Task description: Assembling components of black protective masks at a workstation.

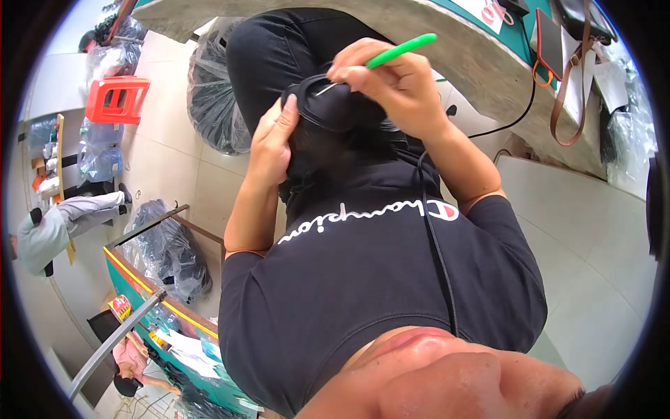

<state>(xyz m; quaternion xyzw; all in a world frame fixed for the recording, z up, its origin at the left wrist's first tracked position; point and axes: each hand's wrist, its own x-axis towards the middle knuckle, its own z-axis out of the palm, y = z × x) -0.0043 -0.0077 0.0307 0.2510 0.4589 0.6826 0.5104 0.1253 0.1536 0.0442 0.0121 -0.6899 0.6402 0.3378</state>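
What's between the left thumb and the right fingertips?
Not bare: the head view shows the thin metal shaft of the green-handled tool there, plus part of the black curved-edge piece.

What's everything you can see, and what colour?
Piece: one, black, top middle
Tool: one, green, top middle
Stool: one, red, upper left
Tables: two, green, top right, lower left
Notebook: one, red, top right
Strap: one, brown, top right
Cable: at least one, black, right
Bags: at least three, clear, left
Others: two, grey and pink clothes, left
Shirt: one, black, middle
Trousers: one, black, top
Left hand: one, bare, holding piece
Right hand: one, bare, holding tool
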